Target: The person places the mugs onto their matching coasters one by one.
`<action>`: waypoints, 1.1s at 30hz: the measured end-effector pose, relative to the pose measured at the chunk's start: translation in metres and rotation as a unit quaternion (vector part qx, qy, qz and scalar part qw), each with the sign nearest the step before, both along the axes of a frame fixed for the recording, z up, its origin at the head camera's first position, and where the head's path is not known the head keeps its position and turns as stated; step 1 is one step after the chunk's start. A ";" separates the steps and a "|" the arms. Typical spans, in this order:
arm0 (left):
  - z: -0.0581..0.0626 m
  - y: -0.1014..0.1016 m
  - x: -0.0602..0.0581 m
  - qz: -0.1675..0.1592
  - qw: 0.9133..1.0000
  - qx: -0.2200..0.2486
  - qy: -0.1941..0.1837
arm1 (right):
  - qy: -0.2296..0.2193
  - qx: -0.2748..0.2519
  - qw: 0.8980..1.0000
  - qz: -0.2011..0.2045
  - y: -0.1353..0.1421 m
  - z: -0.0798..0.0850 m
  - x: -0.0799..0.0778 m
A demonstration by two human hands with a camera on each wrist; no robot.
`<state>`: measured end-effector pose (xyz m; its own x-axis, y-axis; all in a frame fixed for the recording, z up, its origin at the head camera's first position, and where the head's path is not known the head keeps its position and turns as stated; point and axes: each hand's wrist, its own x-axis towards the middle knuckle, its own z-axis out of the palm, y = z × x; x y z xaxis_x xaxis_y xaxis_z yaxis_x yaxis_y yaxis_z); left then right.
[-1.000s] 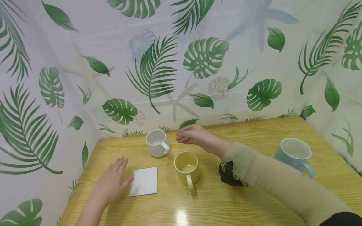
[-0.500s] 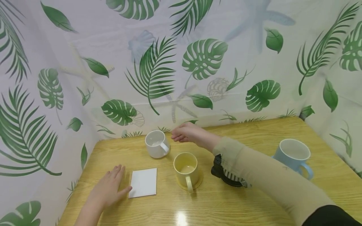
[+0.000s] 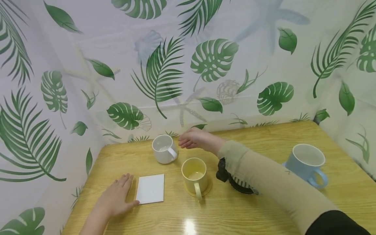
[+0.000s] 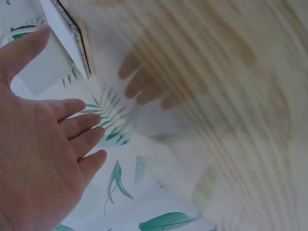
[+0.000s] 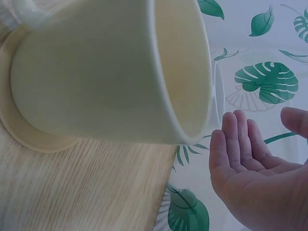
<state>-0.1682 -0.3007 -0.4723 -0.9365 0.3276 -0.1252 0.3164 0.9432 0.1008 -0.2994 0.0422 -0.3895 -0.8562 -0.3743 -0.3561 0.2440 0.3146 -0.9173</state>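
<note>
My left hand (image 3: 117, 197) is over the left part of the table with fingers extended. Its thumb tip reaches the near left corner of a white square pad (image 3: 150, 188), whose dark-lined edge (image 4: 77, 36) shows in the left wrist view. My right hand (image 3: 194, 138) is just right of the white mug (image 3: 164, 150), palm turned towards it, fingers together and slightly bent, holding nothing. A yellow mug (image 3: 193, 176) stands upright on a round yellow coaster (image 3: 209, 187), nearer me than the right hand. In the right wrist view the yellow mug (image 5: 86, 72) partly hides the white one.
A light blue mug (image 3: 305, 163) with two handles stands at the right, partly behind my right sleeve (image 3: 273, 176). A black strapped wrist device (image 3: 222, 171) hangs under the sleeve. The wooden table (image 3: 164, 220) ends at a leaf-printed cloth (image 3: 235, 78) behind and at the sides.
My left hand has drawn back towards me, its thumb sliding from beside the pad's left edge to its near corner. My right hand has shifted slightly left, closer to the white mug.
</note>
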 end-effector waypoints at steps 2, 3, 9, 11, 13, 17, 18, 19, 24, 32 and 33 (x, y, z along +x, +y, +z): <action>-0.001 0.000 0.000 -0.004 1.000 0.000 0.002 | -0.003 0.005 1.000 0.005 -0.002 -0.002 -0.002; -0.001 0.001 0.000 -0.006 1.000 0.000 0.003 | -0.004 0.008 1.000 0.009 -0.003 -0.002 -0.002; -0.003 0.004 -0.001 -0.008 1.000 -0.001 0.000 | -0.001 0.023 1.000 0.020 -0.009 -0.004 -0.003; -0.004 0.004 -0.001 -0.008 1.000 -0.001 -0.003 | 0.000 0.025 0.999 0.022 -0.012 -0.004 -0.004; -0.006 0.005 -0.002 -0.011 1.000 0.000 -0.005 | -0.004 0.025 0.999 0.023 -0.015 -0.005 -0.005; -0.010 0.005 -0.004 -0.016 1.000 0.004 -0.006 | -0.005 0.033 0.999 0.029 -0.019 -0.006 -0.006; -0.011 0.004 -0.004 -0.017 1.000 0.004 -0.005 | -0.003 0.036 0.999 0.029 -0.020 -0.006 -0.006; -0.012 0.004 -0.005 -0.019 1.000 0.003 -0.004 | 0.000 0.039 0.999 0.030 -0.020 -0.005 -0.006; -0.015 0.004 -0.005 -0.023 1.000 0.003 0.000 | 0.005 0.050 0.998 0.025 -0.023 -0.005 -0.006; -0.013 0.007 -0.005 -0.023 0.999 0.010 -0.022 | -0.004 0.053 0.998 0.024 -0.026 -0.009 -0.005; -0.012 0.007 -0.004 -0.023 0.999 0.010 -0.023 | -0.004 0.054 0.998 0.025 -0.026 -0.010 -0.005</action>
